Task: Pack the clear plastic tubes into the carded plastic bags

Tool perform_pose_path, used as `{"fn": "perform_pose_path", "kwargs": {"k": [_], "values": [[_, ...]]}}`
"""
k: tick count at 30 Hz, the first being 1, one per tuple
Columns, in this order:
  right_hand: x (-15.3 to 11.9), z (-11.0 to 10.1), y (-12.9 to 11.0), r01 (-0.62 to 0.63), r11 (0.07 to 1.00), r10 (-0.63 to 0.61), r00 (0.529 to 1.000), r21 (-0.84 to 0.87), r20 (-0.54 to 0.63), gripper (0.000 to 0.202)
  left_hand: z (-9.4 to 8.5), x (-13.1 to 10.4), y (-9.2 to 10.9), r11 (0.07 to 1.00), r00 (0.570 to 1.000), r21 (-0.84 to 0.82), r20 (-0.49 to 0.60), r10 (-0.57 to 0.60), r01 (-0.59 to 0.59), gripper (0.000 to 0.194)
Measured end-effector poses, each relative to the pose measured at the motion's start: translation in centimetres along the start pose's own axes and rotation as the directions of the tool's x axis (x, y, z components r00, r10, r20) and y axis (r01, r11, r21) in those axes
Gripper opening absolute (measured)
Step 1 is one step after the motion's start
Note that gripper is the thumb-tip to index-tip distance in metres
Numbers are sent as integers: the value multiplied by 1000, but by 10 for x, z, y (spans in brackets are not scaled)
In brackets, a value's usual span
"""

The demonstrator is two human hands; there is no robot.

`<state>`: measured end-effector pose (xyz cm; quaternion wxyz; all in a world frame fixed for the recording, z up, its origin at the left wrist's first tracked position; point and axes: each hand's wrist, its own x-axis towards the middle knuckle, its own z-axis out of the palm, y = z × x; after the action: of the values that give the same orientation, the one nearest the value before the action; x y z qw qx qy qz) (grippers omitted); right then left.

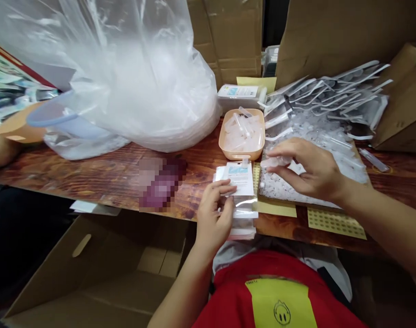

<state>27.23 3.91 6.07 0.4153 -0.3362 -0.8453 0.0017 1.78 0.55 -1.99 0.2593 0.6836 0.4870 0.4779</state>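
My left hand (215,212) lies on a stack of clear plastic bags (245,209), its fingers apart and stretched over the edge of a printed white card (244,182) at the top. Over the left edge of a shallow tray (331,205), my right hand (310,171) pinches a small translucent plastic piece (276,161) between thumb and fingertips. Its exact kind is unclear. Many small clear pieces (306,130) cover the tray. Behind the card, a peach plastic bowl (240,156) holds whitish translucent pieces and a clear tube.
A big clear bag (153,91) of whitish contents fills the back left. Filled pouches (334,98) pile behind the tray, near a cardboard box (402,105). Yellow sticker sheets (336,223) lie at the front edge. An open carton (102,278) stands below. Another person's hand (3,152) is far left.
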Motion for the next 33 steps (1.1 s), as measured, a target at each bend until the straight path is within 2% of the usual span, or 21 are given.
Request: {"fn": "perform_pose_path", "kwargs": {"k": [3,6,10,15,17,19,22,24,26,28,30,33], "values": [[-19,-4,-40,-46,995,48,998,85,-29,33,7,-4,6,986,992,-115,-36,-123,119,23],[-43,10,-63,59,991,-57,998,116,-23,38,12,-8,11,919,961,-302,-22,-274,255,28],[-70,41,-73,242,970,-242,969,-8,-51,27,13,-12,19,869,957,-427,-23,-288,251,46],[-65,65,-75,264,949,-276,960,-172,-45,29,13,-21,27,836,960,-496,-23,-280,233,47],[-58,68,-76,223,957,-231,973,-187,-23,23,14,-24,28,820,953,-521,-41,-300,235,48],[-55,66,-77,133,979,-136,991,-157,-13,24,14,-25,27,814,943,-532,-82,-323,232,50],[-60,58,-79,-95,995,93,995,-40,-41,54,15,-27,26,804,927,-543,-112,-358,245,53],[-65,53,-78,-244,967,245,969,75,-11,63,16,-29,25,793,920,-554,-116,-375,254,55],[-70,52,-76,-360,914,348,933,186,95,62,18,-30,25,787,916,-561,-120,-384,257,55],[-74,53,-75,-432,860,383,898,270,217,68,20,-33,27,780,912,-564,-111,-396,270,56],[-76,55,-75,-472,815,388,875,337,289,74,22,-35,29,776,911,-570,-112,-398,269,56],[-74,62,-74,-520,741,444,854,426,270,57,25,-38,33,784,915,-575,-141,-378,235,56]]}}
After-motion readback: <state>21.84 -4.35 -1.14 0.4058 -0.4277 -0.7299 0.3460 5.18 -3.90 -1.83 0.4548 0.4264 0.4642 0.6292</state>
